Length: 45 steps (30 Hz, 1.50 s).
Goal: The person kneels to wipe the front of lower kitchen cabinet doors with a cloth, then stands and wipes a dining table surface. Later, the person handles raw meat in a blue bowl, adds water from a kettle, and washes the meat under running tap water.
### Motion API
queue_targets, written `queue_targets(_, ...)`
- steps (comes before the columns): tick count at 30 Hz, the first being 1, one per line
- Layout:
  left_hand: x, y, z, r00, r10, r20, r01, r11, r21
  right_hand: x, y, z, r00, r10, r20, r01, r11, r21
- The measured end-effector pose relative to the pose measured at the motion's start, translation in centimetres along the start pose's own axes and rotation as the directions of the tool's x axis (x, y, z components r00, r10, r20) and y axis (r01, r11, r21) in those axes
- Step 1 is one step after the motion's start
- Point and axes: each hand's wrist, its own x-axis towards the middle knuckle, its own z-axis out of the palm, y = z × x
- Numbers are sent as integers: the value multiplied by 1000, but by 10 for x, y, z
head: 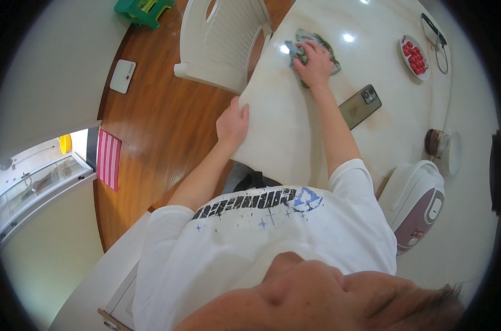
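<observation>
My right hand (315, 62) presses down on a crumpled green and grey cloth (331, 49) on the marble-look tabletop (283, 120). Its fingers curl over the cloth, which sticks out around them. At the table's left edge, my left hand (232, 124) holds the rim, thumb uppermost; its other fingers are partly hidden. A smartphone (360, 105) lies back side up beside my right forearm, which covers its lower corner.
Toward the right stand a plate (403, 58) of red fruit, a jar (436, 142) with dark contents and a rice cooker (416, 202). Near the far right edge lies a black-handled utensil (434, 29). A white chair (221, 45) adjoins the table's left side. Beyond are a green stool (145, 12), scale (122, 76) and striped mat (108, 159).
</observation>
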Motion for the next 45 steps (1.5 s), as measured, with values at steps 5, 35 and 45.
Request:
queue_targets(5,4,-5,7,999,8,-40,-7,999,39,-67,-59,-7,950,-259,173,229,958,174)
queue_targets(35,2,-10,9,995,29,-100,-19,995,95,-87,-31,-38,981,-134,141,103,973,209)
queue_targets(45,3,-5,6,997,-36,-63,39,998,45,-189,-57,-97,874,-317,370,197,924,327)
